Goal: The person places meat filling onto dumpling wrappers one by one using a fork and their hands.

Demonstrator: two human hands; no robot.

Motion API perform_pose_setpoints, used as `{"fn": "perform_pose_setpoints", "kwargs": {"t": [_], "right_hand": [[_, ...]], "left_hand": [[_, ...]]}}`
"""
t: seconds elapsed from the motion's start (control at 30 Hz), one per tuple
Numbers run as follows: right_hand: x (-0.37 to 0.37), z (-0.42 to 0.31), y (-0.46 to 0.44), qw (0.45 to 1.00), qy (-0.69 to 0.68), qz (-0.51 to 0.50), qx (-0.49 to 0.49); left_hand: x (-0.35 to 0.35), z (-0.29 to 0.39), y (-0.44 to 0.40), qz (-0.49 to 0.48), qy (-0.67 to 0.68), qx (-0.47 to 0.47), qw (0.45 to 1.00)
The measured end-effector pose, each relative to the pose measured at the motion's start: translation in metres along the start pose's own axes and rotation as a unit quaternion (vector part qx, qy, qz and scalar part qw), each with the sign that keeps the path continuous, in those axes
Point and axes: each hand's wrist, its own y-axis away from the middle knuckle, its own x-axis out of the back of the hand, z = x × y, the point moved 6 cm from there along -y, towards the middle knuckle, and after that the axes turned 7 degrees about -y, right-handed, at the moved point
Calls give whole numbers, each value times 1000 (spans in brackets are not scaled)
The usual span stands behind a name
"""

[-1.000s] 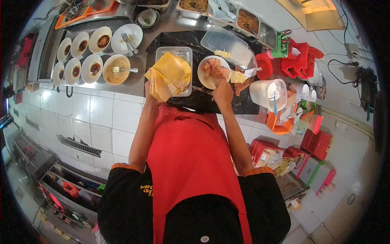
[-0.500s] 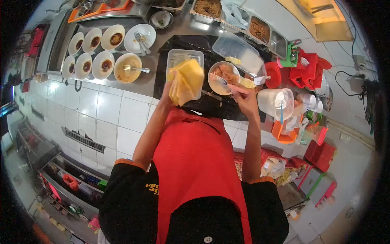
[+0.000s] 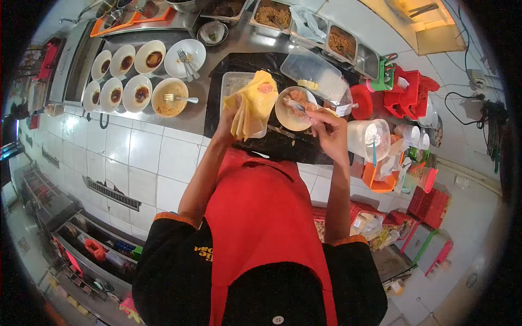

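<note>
My left hand (image 3: 228, 120) is closed around a fanned stack of thin yellow dough wrappers (image 3: 253, 113), held above a clear plastic container (image 3: 230, 81). On the top wrapper, near its far corner, sits a dab of pink minced filling (image 3: 265, 87). Pinched in my right hand (image 3: 330, 132) is a slim metal utensil (image 3: 295, 105); whether its end is a spoon or a flat blade, I cannot tell. Its tip lies in the pink filling inside a cream bowl (image 3: 291, 123), just right of the wrappers.
Several bowls with dark sauce (image 3: 137, 96) stand at the left, beside a fork in a used bowl (image 3: 163, 108) and a plate with cutlery (image 3: 198, 51). Metal food trays (image 3: 263, 31) line the back. A white tub (image 3: 358, 138) and red baskets (image 3: 405, 100) are at the right.
Pink filling now shows on the top wrapper, which was bare before. The utensil is back in the bowl, and the wrapper stack is turned slightly.
</note>
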Motion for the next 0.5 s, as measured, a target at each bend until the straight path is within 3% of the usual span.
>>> {"fn": "perform_pose_setpoints", "kwargs": {"t": [0.1, 0.17, 0.27, 0.4, 0.47, 0.5], "right_hand": [[-14, -27, -4, 998, 50, -50, -4], [-18, -24, -18, 984, 118, -99, 94], [-15, -15, -24, 987, 73, -107, 98], [-28, -26, -12, 992, 89, -78, 50], [-37, -26, -7, 989, 106, -45, 97], [-38, -15, -7, 984, 105, -28, 142]], "left_hand": [[-19, 7, 8, 22, -93, 0, 995], [-30, 9, 12, 33, -116, 4, 993], [-30, 10, 12, 45, -30, 22, 998], [-25, 6, 11, -42, 49, 35, 997], [-27, 7, 13, -85, 93, 27, 992], [-32, 14, 15, -35, 48, 29, 998]]}}
